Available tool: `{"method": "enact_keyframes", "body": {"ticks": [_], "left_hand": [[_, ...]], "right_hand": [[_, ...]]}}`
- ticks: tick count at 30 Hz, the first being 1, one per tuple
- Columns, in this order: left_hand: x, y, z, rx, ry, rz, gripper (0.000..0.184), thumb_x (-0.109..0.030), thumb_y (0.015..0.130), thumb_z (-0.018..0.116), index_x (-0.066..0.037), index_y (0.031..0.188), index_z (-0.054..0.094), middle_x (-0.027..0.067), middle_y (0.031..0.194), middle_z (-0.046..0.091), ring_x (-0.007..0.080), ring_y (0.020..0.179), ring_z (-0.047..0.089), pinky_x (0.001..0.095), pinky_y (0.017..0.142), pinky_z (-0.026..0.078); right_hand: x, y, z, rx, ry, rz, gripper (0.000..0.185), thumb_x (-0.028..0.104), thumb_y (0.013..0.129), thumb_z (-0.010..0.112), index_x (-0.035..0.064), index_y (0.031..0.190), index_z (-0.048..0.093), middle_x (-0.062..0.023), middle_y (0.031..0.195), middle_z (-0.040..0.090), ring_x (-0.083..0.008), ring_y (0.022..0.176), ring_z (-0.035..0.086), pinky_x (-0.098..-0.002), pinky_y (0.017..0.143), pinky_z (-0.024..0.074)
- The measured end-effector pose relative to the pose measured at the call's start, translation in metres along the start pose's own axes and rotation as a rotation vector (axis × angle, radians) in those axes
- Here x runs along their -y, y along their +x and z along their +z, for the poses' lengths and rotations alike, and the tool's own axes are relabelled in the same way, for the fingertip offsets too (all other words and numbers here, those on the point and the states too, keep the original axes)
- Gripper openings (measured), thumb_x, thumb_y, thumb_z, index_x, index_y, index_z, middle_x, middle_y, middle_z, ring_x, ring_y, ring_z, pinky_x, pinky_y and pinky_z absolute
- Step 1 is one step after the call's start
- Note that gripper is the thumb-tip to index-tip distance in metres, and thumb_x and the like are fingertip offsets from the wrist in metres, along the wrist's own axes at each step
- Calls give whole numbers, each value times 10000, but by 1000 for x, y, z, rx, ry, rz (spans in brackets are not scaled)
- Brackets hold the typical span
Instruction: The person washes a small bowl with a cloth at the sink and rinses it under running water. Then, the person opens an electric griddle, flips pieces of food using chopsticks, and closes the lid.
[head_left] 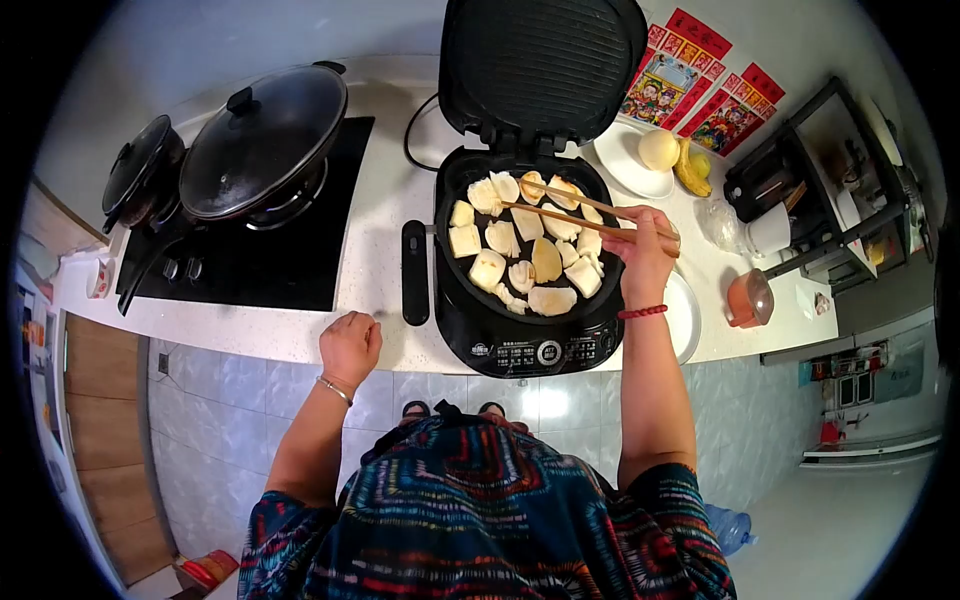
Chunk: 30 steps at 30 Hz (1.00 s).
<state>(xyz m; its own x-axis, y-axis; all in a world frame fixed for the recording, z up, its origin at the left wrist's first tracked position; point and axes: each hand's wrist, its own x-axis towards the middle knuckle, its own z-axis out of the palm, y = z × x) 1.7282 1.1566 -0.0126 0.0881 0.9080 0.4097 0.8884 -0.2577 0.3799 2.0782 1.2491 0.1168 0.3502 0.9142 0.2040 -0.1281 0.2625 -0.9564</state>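
My right hand grips a pair of wooden chopsticks and reaches in over the right side of a black electric griddle. The chopstick tips are at the pale slices near the back left of the plate; whether they pinch one I cannot tell. Many pale food slices cover the round cooking plate, and a few, such as one at the back, are browned. My left hand is curled into a fist at the counter's front edge, left of the griddle handle, with nothing visible in it.
The griddle's ribbed lid stands raised behind. At left, a lidded wok and a smaller lidded pot sit on the black stove. To the right are a white plate, bananas and an orange container.
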Motion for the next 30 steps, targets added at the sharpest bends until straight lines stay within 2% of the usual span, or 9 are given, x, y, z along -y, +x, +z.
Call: {"method": "enact_keyframes", "body": {"ticks": [7, 8, 13, 16, 23, 30], "left_hand": [[5, 2, 9, 6, 55, -21, 77, -129, 705, 582, -84, 682, 525, 83, 656, 557, 269, 610, 557, 363, 551, 454], [6, 2, 10, 2, 57, -21, 77, -129, 705, 582, -84, 682, 525, 83, 656, 557, 269, 610, 557, 363, 551, 454], [2, 3, 8, 15, 76, -39, 96, -142, 711, 573, -83, 664, 514, 80, 653, 556, 265, 616, 558, 364, 554, 457], [2, 3, 6, 39, 65, -45, 54, -113, 709, 568, -68, 731, 548, 105, 674, 564, 291, 617, 558, 379, 561, 457], [-4, 6, 3, 71, 120, -41, 53, -112, 707, 563, -65, 721, 541, 106, 671, 563, 289, 618, 559, 378, 563, 458], [1, 3, 5, 38, 75, -37, 55, -107, 700, 557, -64, 733, 550, 107, 678, 570, 289, 624, 561, 377, 565, 460]], "right_hand": [[12, 18, 3, 87, -152, 59, 207, 213, 889, 451, 21, 874, 530, -115, 878, 599, -189, 580, 613, -228, 473, 501], [11, 17, 7, 85, -159, 43, 205, 195, 885, 454, 13, 866, 546, -104, 818, 617, -167, 570, 613, -218, 470, 499], [-5, 12, 14, 46, -60, 25, 204, 169, 878, 461, -16, 867, 548, -110, 782, 613, -172, 575, 615, -221, 485, 505], [-7, 9, 9, 47, -104, -10, 234, 175, 873, 465, -40, 843, 550, -122, 805, 609, -179, 609, 618, -242, 518, 519], [-11, 6, 4, 30, -38, -166, 244, 189, 892, 459, -39, 875, 543, -124, 806, 604, -181, 654, 618, -265, 566, 530], [4, 6, 7, 33, -66, -85, 231, 181, 887, 466, -37, 884, 543, -123, 808, 606, -173, 628, 618, -250, 558, 524]]}}
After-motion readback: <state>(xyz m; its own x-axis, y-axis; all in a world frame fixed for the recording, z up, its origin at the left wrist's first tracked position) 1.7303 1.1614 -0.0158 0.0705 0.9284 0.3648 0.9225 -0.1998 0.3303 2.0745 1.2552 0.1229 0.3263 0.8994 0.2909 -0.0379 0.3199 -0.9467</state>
